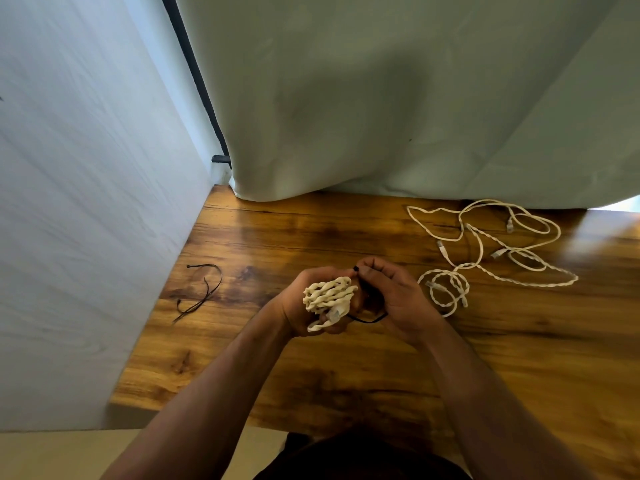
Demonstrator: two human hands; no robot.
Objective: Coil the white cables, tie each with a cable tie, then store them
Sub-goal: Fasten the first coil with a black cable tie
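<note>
Over wooden table (277, 237), coiled cable (329, 294) sits inside left grip (296, 304).

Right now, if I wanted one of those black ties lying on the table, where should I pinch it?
Probably pinch the far end of one of the black ties, coming from above and from the right. They are thin, lie flat on the table and cross in the middle, so an end should lift free, and the white panel stands close on their left.

The twisted-cord cable bundle (329, 295) is cream-white, the thin plastic cable tie (367, 321) black. The glossy wooden tabletop (311, 230) is honey-brown with dark grain streaks.
</note>
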